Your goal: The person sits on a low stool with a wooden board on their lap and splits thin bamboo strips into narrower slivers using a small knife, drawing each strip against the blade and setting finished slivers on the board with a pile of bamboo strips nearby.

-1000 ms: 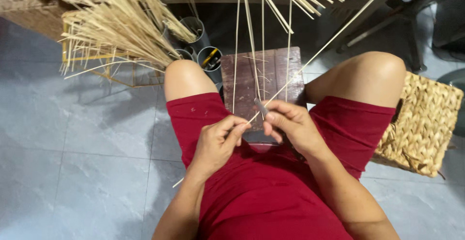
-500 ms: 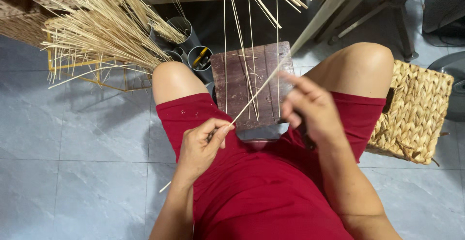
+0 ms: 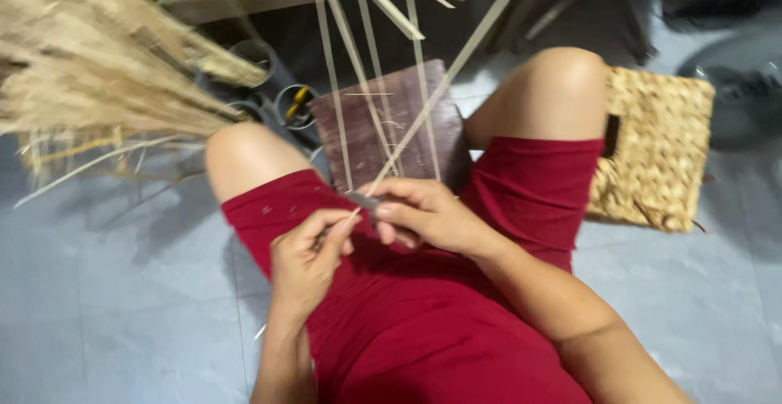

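— Right hand (image 3: 428,212) pinched on a small grey blade (image 3: 364,201), left hand (image 3: 305,257) closed on the near end of a thin strip (image 3: 423,98), both over the lap.

— Risk there?

— Likely a slip: blade edge right beside left fingertips (image 3: 340,226), so a nicked finger if pushed hard. Also a snapped strip, running up and away past the dark board (image 3: 391,123) between the knees.

— Farther out?

— Straw bundle (image 3: 98,78) left, woven basket (image 3: 652,151) right; possible snag.

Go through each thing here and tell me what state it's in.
Left hand: pinching the strip.
Right hand: closed on a small blade, against the strip.
Strip: slanting up from the hands.
Basket: on the floor beside the right knee.
Bundle: splayed out, at left.
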A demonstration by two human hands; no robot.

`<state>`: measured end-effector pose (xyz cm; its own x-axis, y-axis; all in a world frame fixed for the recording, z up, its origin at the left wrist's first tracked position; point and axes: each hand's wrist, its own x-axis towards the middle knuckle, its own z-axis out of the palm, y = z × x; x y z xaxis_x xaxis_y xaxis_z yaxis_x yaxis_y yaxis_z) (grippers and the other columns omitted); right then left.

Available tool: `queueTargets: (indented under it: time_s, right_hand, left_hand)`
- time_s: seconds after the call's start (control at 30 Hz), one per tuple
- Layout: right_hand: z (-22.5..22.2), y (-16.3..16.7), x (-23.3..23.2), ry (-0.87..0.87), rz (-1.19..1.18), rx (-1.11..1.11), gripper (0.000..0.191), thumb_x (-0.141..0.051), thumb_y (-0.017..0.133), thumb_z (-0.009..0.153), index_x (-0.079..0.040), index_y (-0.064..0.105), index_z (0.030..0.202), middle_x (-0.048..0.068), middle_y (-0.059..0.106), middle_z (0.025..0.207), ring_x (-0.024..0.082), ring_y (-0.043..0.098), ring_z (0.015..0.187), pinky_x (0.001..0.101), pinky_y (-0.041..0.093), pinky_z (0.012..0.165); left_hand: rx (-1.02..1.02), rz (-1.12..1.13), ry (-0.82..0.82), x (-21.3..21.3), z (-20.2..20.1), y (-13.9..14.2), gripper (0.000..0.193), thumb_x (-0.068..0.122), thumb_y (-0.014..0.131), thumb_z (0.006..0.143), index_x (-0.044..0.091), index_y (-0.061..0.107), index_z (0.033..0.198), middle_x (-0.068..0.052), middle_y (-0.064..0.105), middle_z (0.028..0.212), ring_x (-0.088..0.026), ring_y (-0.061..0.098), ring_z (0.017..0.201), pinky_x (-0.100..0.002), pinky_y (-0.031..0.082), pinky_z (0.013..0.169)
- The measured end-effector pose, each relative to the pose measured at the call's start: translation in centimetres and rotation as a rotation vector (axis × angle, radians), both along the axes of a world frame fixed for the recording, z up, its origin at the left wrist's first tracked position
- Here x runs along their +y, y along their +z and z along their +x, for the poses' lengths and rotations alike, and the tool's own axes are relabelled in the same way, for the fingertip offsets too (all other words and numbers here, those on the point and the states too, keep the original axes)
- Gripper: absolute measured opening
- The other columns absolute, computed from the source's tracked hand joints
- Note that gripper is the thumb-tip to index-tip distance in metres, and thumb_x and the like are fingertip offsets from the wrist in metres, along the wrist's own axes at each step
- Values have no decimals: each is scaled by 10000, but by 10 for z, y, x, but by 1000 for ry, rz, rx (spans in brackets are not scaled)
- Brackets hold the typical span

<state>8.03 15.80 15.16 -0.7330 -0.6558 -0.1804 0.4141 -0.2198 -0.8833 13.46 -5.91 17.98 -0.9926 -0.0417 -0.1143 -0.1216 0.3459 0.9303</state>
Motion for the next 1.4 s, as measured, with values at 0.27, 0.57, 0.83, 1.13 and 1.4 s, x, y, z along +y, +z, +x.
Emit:
queueTargets:
  time_s: [0.27,0.57,0.83,1.13,1.4]
  right_hand:
    - [-2,-3,-4,-23,-100,16,351,-82,556,1067,-26,612,1409,19,668,771,32,495,547,186,391,495]
    - [-28,-9,31,-314,-99,-2,297,-105,577,1067,8,638,1335,56,684,785,57,531,553,213,442,492]
    - [-15,4,23,-176,-50,16,363,-108,555,1028,-8,590,1376,38,671,753,46,523,540,188,440,517]
    - [-25,-2,33,-241,-89,32,311,-100,564,1053,38,648,1319,34,671,779,53,515,551,204,434,507]
    - [-41,2,64,-499,-116,-52,297,-93,592,1041,20,650,1309,26,640,762,52,504,542,205,410,489]
  left_hand:
    - [16,-88,-11,-7,3,4,132,142,704,950,72,784,1028,18,666,633,-28,549,513,-204,429,456]
    - [-15,-82,8,-13,10,5,131,139,710,942,67,795,1011,10,665,628,-32,546,507,-205,423,449]
    - [-34,-48,-23,-6,5,4,129,145,709,949,77,794,1017,19,639,609,-9,503,492,-198,382,438]
    - [-26,-67,-45,-14,9,3,126,157,719,941,75,791,1003,30,640,602,-5,510,484,-198,389,432]
    - [-51,-66,-46,-34,19,-1,115,139,718,934,65,789,986,29,625,588,-6,494,480,-200,378,430]
